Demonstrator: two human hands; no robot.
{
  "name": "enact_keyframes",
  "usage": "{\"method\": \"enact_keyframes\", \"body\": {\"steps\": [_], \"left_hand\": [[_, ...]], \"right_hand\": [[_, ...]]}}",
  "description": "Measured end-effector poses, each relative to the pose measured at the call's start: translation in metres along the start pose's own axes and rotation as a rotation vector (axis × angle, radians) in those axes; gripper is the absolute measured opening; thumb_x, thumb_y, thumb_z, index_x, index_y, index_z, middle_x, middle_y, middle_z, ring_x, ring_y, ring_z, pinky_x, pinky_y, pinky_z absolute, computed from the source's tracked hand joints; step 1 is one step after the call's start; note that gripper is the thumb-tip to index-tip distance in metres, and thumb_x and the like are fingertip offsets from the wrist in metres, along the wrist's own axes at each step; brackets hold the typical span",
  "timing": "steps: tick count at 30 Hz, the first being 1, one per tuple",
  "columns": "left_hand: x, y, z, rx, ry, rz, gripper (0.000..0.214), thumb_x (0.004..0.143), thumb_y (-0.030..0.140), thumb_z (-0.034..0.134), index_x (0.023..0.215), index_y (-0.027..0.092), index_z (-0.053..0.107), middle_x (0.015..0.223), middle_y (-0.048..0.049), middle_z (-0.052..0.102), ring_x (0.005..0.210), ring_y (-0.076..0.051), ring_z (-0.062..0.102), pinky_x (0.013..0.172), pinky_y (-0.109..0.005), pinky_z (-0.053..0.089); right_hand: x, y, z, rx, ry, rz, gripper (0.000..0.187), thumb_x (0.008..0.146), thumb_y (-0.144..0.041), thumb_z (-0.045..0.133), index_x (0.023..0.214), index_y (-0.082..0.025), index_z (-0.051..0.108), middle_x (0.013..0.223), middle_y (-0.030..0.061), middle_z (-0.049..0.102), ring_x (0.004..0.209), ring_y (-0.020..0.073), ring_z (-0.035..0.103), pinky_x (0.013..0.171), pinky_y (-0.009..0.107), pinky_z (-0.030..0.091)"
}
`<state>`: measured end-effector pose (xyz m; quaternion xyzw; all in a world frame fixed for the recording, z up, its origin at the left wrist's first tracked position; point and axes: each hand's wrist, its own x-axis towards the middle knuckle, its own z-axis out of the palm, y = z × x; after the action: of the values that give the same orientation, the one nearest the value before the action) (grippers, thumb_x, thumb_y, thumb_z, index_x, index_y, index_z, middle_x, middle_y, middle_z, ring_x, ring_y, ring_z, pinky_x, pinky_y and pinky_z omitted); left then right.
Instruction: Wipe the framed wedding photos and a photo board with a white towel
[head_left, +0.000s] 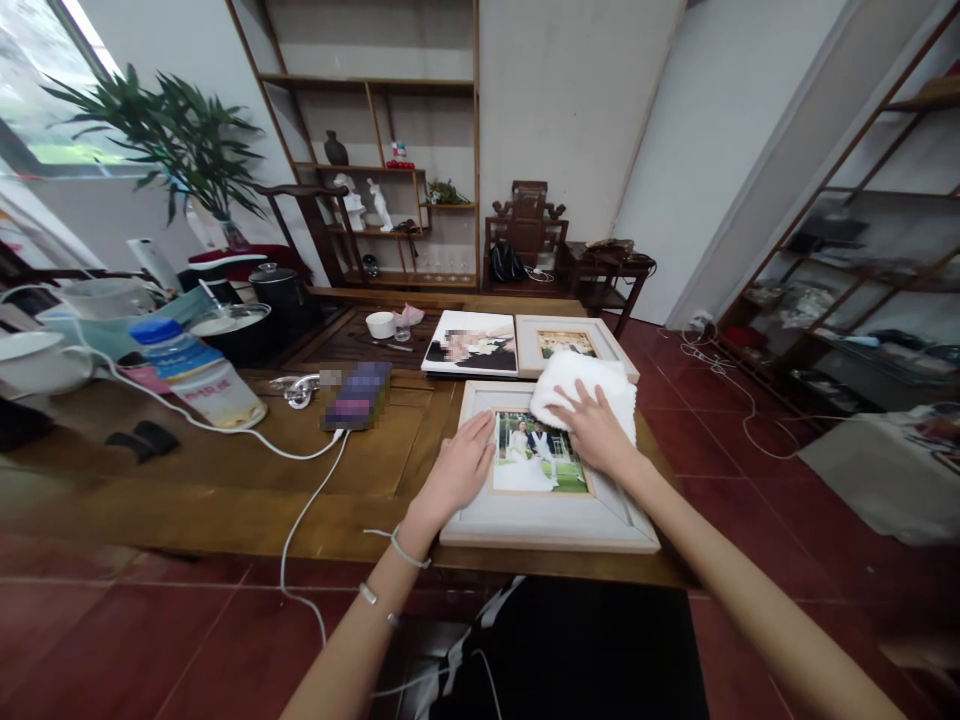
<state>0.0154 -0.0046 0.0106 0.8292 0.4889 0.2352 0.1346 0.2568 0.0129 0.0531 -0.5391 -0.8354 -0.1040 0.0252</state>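
Observation:
A picture frame (551, 530) with a wide pale border lies flat near the table's front edge, around a photo (536, 462) of two people on grass. My left hand (459, 465) rests on its left border, fingers stretched out. With my right hand (596, 428) I hold a fluffy white cloth (589, 380) down on the frame's upper right part, fingers apart over it. The cloth hides that corner and overlaps a second pale frame (607, 340) just behind. Left of that frame lies a picture panel (491, 325), partly blurred out.
A phone (356, 395) with a white cable (289, 545) lies left on the wooden table (405, 440). Beside it are a blue-capped plastic jar (217, 385) and a pot (232, 325). A small white bowl (380, 325) stands farther back. Shelves (382, 80) line the wall.

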Motion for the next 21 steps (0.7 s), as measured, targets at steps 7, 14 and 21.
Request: {"method": "enact_keyframes", "body": {"steps": [7, 14, 21], "left_hand": [[0.0, 0.001, 0.0, 0.001, 0.005, -0.01, 0.045, 0.098, 0.025, 0.032, 0.141, 0.015, 0.038, 0.15, -0.0121, 0.037, 0.138, -0.024, 0.034, 0.109, -0.045, 0.036], [0.0, -0.002, 0.003, 0.003, 0.008, 0.018, 0.045, 0.099, 0.024, 0.029, 0.141, 0.014, 0.038, 0.149, -0.0116, 0.038, 0.139, -0.022, 0.033, 0.111, -0.044, 0.034], [-0.001, -0.002, 0.0, 0.005, -0.017, 0.027, 0.046, 0.098, 0.021, 0.028, 0.144, 0.016, 0.034, 0.15, -0.0126, 0.036, 0.139, -0.023, 0.032, 0.107, -0.046, 0.038]], "right_hand": [[-0.071, -0.062, -0.037, 0.131, -0.247, -0.163, 0.067, 0.069, 0.0, 0.046, 0.132, -0.021, 0.055, 0.147, 0.0114, 0.041, 0.136, 0.0417, 0.028, 0.105, 0.065, 0.025], [-0.116, -0.102, -0.06, 0.301, -0.325, -0.268, 0.068, 0.068, -0.004, 0.051, 0.131, -0.029, 0.055, 0.153, 0.0039, 0.031, 0.139, 0.0416, 0.02, 0.108, 0.065, 0.023], [-0.059, -0.053, -0.017, 0.153, -0.085, -0.154, 0.071, 0.067, 0.002, 0.045, 0.134, -0.022, 0.052, 0.152, 0.0055, 0.034, 0.14, 0.0317, 0.023, 0.113, 0.053, 0.02]]}}
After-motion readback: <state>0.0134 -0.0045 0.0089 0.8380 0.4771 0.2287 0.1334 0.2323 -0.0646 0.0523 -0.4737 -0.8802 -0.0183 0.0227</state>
